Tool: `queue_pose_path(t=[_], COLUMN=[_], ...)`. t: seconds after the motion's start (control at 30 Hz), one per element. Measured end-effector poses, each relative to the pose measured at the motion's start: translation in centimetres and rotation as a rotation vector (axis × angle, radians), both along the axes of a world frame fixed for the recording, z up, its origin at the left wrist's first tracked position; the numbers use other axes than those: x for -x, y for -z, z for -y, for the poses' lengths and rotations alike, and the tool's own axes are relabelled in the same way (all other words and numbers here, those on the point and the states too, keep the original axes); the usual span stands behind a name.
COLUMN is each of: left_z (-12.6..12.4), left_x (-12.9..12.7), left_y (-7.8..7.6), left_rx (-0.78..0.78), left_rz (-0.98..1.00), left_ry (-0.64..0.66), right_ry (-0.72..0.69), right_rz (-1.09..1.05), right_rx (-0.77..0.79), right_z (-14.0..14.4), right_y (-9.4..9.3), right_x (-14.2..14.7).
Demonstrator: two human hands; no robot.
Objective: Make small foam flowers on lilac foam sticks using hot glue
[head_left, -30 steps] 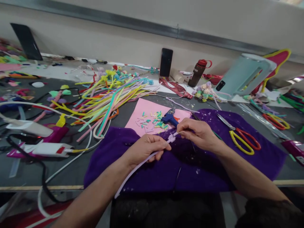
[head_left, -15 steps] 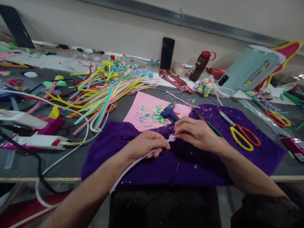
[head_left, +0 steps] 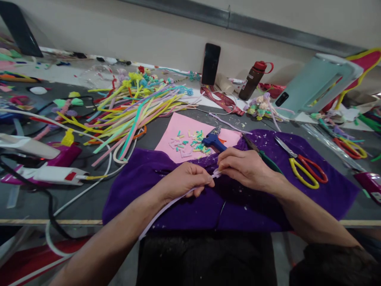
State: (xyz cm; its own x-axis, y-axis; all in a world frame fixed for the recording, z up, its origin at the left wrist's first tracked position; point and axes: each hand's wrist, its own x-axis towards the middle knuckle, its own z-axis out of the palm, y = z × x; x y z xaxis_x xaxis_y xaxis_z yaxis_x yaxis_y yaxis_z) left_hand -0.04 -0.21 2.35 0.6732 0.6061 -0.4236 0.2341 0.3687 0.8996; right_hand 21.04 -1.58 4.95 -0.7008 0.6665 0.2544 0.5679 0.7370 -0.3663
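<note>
My left hand (head_left: 190,180) pinches a pale lilac pipe cleaner (head_left: 166,206) near its upper end; the long stem trails down past my wrist. At that upper end sits a small lilac piece (head_left: 216,173), and the fingers of my right hand (head_left: 242,167) are closed on it. Its exact shape is partly hidden by my fingertips. Both hands are over a purple cloth (head_left: 190,214). Just behind them lies a pink sheet (head_left: 166,139) with short cut pipe cleaner bits (head_left: 198,142) and a blue glue gun (head_left: 214,141).
Scissors (head_left: 300,163) and green-handled pliers (head_left: 262,153) lie on the cloth at right. A heap of coloured pipe cleaners (head_left: 139,111) spreads at left, near power strips (head_left: 47,174) and cables. Behind stand a phone (head_left: 211,63), a bottle (head_left: 253,81) and a teal appliance (head_left: 318,85).
My right fingers now cover more of the small lilac piece at the stem's end. Both hands stay nearly in place; the whole view has shifted slightly.
</note>
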Motion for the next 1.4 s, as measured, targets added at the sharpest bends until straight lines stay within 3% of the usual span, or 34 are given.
queue_pose_path(t=[0.53, 0.7, 0.8, 0.87, 0.97, 1.13, 1.4], left_z=[0.1, 0.0, -0.1, -0.2, -0.3, -0.1, 0.0], left_x=[-0.2, -0.1, 0.1, 0.3, 0.5, 0.5, 0.0], left_y=[-0.2, -0.2, -0.3, -0.3, -0.2, 0.2, 0.7], left_rx=[0.008, -0.007, 0.005, 0.040, 0.094, 0.113, 0.072], left_rz=[-0.021, -0.002, 0.025, 0.049, 0.117, 0.243, 0.245], left_ry=[0.004, -0.014, -0.038, -0.055, -0.074, -0.104, -0.178], right_ry=[-0.007, -0.011, 0.075, 0.171, 0.281, 0.257, 0.262], right_rz=[0.055, -0.102, -0.279, -0.398, -0.542, -0.680, -0.922], right_rx=[-0.002, 0.024, 0.063, 0.149, 0.413, 0.887, 1.055], right_z=[0.1, -0.2, -0.4, -0.4, -0.4, -0.2, 0.0], right_y=[0.2, -0.1, -0.6, -0.6, 0.0, 1.7, 2.6], right_x=[0.2, -0.3, -0.7, -0.7, 0.0, 1.9, 3.2])
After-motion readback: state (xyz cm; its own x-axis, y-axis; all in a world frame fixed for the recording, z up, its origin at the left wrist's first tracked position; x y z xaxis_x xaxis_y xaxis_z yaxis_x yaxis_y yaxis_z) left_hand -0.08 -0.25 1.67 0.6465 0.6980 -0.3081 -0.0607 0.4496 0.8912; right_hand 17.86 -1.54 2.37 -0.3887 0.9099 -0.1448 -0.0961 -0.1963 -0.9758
